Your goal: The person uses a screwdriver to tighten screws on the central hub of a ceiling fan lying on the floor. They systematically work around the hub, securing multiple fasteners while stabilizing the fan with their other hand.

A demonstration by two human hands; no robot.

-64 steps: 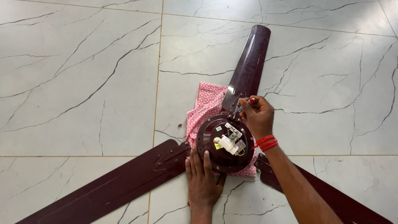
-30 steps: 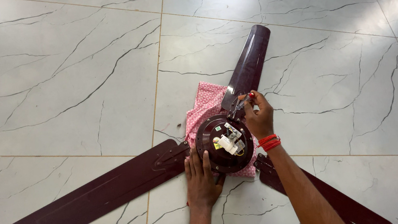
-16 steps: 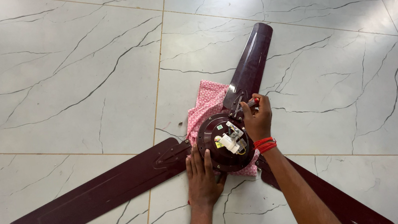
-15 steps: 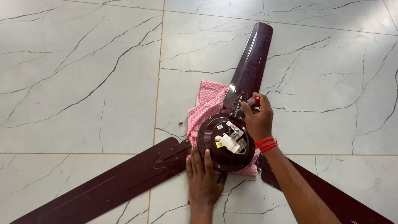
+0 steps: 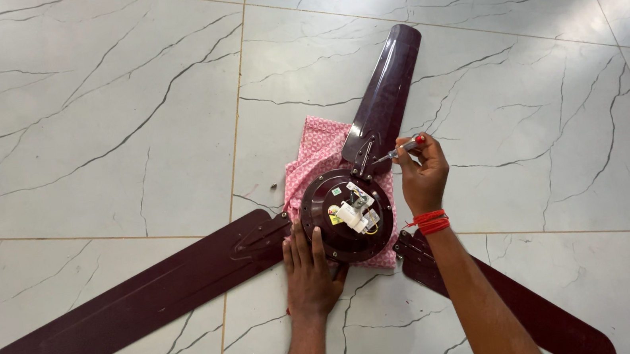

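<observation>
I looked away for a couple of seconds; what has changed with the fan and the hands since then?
Very little. The right hand has kept the screwdriver at the upper blade's bracket, shifting only slightly. The left hand stays flat beside the motor hub; fan and pink cloth lie as before.

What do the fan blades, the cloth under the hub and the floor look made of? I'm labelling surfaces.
Blades: likely painted metal, glossy maroon; they show a sheen, though plastic can't be ruled out. Cloth: soft woven fabric, pink with a fine pattern, crumpled in folds. Floor: polished tile, marble-look, white with dark veins and straight grout lines.
</observation>
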